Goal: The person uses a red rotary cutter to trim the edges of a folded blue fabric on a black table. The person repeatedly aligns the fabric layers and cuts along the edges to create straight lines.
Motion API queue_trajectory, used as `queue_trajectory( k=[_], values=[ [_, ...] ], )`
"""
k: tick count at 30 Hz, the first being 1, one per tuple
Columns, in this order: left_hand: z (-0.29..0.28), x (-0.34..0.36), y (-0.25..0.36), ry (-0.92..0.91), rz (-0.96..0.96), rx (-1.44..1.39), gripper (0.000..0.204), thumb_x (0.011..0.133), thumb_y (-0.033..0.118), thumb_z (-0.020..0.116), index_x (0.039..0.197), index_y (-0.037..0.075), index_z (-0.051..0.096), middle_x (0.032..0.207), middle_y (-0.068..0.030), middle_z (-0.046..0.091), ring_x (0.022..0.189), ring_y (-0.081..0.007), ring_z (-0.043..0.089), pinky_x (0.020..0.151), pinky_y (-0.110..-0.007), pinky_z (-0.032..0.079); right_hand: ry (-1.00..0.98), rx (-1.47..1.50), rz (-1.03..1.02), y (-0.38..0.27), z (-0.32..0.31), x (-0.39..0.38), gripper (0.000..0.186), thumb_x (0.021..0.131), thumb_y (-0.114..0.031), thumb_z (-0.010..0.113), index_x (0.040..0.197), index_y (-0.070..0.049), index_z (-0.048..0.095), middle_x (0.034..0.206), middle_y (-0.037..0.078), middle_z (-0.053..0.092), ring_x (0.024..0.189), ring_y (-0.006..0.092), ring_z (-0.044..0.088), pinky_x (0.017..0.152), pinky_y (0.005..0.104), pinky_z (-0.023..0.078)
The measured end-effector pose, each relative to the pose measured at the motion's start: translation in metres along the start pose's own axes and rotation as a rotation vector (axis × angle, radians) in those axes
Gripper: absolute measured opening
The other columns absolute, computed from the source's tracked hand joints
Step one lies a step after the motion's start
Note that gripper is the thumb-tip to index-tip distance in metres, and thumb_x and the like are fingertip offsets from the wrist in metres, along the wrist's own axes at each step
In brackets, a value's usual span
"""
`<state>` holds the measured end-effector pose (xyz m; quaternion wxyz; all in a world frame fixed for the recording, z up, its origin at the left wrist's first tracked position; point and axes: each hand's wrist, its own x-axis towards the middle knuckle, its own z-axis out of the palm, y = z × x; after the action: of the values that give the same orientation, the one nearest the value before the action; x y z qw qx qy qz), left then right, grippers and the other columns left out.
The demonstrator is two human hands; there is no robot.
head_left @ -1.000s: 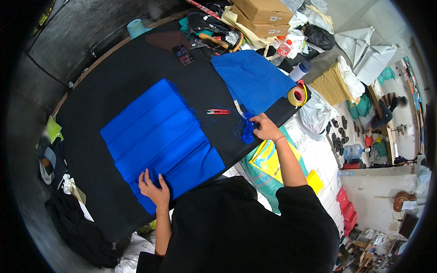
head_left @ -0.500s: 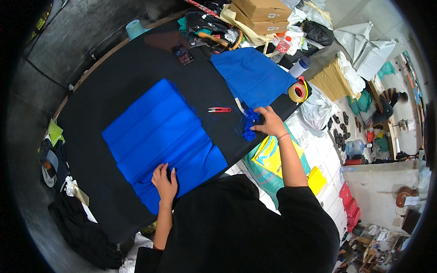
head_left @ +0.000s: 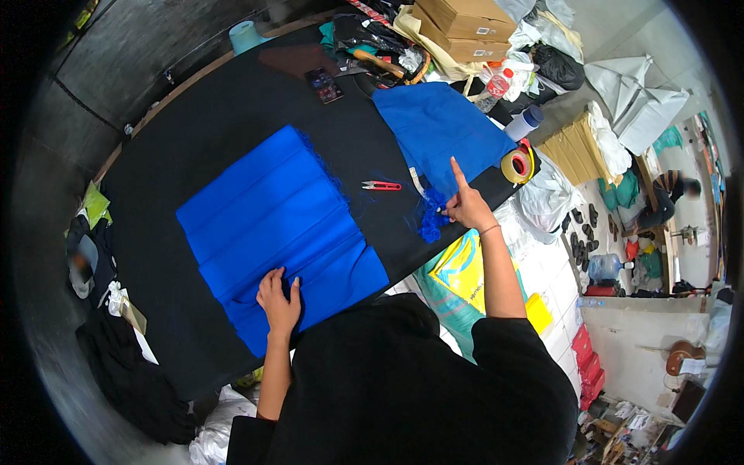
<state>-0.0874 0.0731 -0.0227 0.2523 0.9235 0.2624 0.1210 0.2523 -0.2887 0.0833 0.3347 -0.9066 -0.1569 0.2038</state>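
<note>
A bright blue pleated cloth [head_left: 271, 225] with one frayed edge lies spread on the black-covered table. My left hand [head_left: 279, 301] rests flat on its near part, fingers stretched out. At the table's right edge, my right hand [head_left: 470, 205] is at a small heap of blue thread scraps [head_left: 431, 217]. Its index finger points out while the thumb and other fingers are drawn together at the threads. Between cloth and heap lie red thread snips [head_left: 381, 186]. A second, duller blue cloth [head_left: 442, 128] lies beyond the heap, a whitish strip [head_left: 416, 180] by its corner.
A phone [head_left: 323, 85] lies on the far part of the table. Tape rolls [head_left: 517, 165], a blue-capped bottle [head_left: 524, 122] and a clear bottle [head_left: 494, 89] stand at the right edge. Cardboard boxes [head_left: 463, 27] are behind. A green sack [head_left: 449, 291] stands below the edge.
My right hand's fingers have gone from spread around the thread heap to drawn in, with the index finger extended. My left hand stays on the cloth. The whole view has shifted slightly.
</note>
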Motion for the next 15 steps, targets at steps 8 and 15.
queue_trajectory(
  k=[8,15],
  values=[
    [-0.003,0.018,0.025,-0.001,0.105,-0.049,0.044,0.096,0.025,0.074,0.135,0.007,0.066,0.137,-0.016,0.061,0.131,-0.0348,0.055,0.109,-0.048,0.039,0.125,-0.185,-0.139,0.027,-0.007,0.029,0.066,0.081,-0.015,0.087,0.143,-0.011,0.063,0.116,0.02,0.071,0.093,0.0315,0.074,0.086,0.0431,0.058],
    [0.014,0.037,0.043,0.013,0.056,-0.021,0.051,0.093,0.03,0.078,0.136,0.008,0.065,0.128,-0.0141,0.061,0.124,-0.0337,0.055,0.107,-0.049,0.038,0.34,-0.198,-0.555,-0.004,0.031,0.066,0.027,0.09,-0.011,0.072,0.116,-0.006,0.075,0.117,0.017,0.071,0.112,0.0378,0.066,0.097,0.0471,0.052]
  ],
)
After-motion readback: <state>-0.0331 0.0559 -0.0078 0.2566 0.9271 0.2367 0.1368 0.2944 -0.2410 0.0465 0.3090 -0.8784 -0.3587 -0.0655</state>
